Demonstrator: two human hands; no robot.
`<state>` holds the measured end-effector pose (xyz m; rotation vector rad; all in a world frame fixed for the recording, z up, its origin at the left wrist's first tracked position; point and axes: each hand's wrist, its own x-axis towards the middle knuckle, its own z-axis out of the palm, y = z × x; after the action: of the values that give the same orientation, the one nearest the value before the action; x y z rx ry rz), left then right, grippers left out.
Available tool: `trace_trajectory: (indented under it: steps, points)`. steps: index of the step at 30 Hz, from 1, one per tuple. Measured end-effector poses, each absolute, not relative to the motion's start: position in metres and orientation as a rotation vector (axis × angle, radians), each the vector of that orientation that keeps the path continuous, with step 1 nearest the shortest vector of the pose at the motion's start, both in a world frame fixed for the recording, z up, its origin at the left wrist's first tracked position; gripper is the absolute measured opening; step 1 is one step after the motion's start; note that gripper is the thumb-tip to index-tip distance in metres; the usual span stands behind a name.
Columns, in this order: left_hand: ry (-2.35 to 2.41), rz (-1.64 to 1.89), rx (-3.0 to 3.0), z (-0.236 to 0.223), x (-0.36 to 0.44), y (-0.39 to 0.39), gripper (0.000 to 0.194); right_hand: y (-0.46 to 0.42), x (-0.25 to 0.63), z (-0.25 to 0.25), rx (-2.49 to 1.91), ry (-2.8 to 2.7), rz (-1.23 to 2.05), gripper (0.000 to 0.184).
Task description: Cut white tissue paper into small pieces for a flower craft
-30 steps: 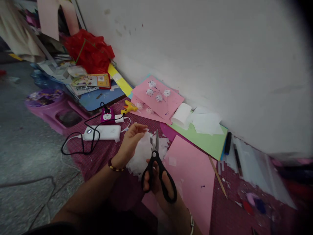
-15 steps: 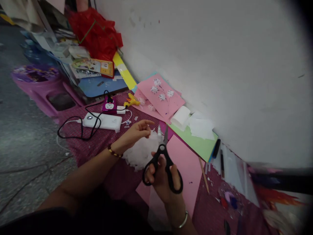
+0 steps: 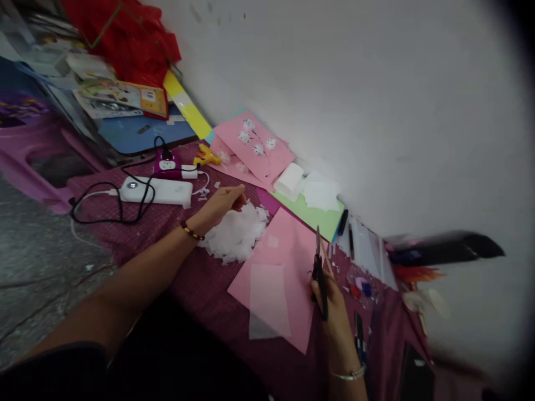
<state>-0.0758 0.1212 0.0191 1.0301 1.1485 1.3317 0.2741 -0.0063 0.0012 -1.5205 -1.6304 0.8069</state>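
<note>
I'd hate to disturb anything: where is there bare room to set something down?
Tablecloth shows bare between the white scraps, pink sheet and dark clothing, and more narrowly between power bank and left forearm. Crowded: the wall side, with flower pictures and paper roll; the right, with pens.

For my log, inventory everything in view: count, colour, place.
scissors: one, black-handled, in right hand
paper scraps: pile, white, by left hand
pink sheet: one, pink, table centre
thin sheet: one, white, on pink sheet
flower pictures: two, pink, by wall
green sheet: one, green, by wall
paper roll: one, white, on green sheet
glue gun: one, yellow, by flower pictures
power bank: one, white, table left
crumpled plastic: one heap, red, upper left
stool: one, pink, far left
tablecloth: one, maroon, underneath
other clutter: uncounted, mixed colours, edges
left hand: one, bare, beside paper scraps
right hand: one, bare, on scissors
</note>
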Motion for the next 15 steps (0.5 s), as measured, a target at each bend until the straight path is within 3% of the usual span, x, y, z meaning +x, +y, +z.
trace_trajectory:
  steps: [3, 8, 11, 15]
  points:
    - [1.175, 1.246, 1.127, 0.012, -0.071, 0.123, 0.051, -0.011, 0.275, -0.008, -1.577, -1.573, 0.785, 0.045]
    - [1.232, 1.162, 1.513, 0.016, -0.064, 0.107, 0.023, -0.011, 0.268, -0.013, -1.668, -1.801, 0.709, 0.05]
    - [1.179, 1.056, 1.868, 0.025, -0.053, 0.093, 0.016, -0.01, 0.263, -0.013, -1.684, -1.843, 0.659, 0.051]
    - [0.849, 0.462, 2.368, 0.038, -0.021, 0.1, 0.037, -0.008, 0.259, -0.012, -1.653, -1.808, 0.65, 0.048]
